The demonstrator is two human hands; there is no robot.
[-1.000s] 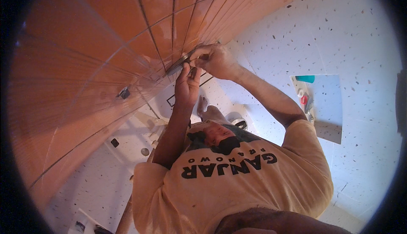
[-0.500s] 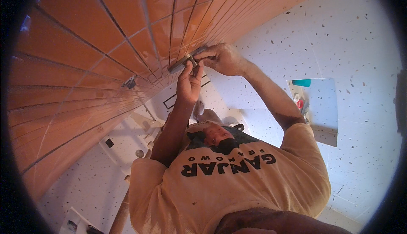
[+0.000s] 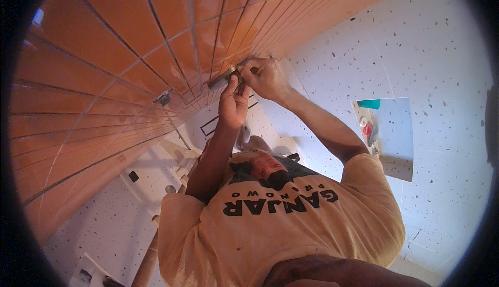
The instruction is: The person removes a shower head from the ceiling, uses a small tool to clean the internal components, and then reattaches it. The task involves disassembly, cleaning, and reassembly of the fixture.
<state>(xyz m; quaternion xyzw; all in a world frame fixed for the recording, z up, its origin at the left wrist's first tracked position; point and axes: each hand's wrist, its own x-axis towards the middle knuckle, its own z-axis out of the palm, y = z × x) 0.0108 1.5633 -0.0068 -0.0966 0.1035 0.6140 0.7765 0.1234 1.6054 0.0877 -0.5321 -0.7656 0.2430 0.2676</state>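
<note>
A narrow grey metal fitting (image 3: pixel 222 78) lies against the orange tiled wall; its exact kind cannot be made out. My left hand (image 3: pixel 233 105) reaches up from below, thumb and fingers gripping the fitting's near side. Beside it, my right hand (image 3: pixel 266 80) is closed with curled fingers at the fitting's right end. Whatever small part those fingers pinch is hidden behind them. The two hands nearly touch each other.
Orange tiles (image 3: pixel 125 37) with dark joints cover the wall ahead. A small metal wall fitting (image 3: pixel 164 98) sticks out to the left. In the white speckled wall at right, a recess (image 3: pixel 397 141) holds a teal container (image 3: pixel 369 103) and small bottles.
My right hand has moved slightly down and its fingers are more tightly curled. My left hand stays on the fitting. The view of the wall has shifted a little to the right.
</note>
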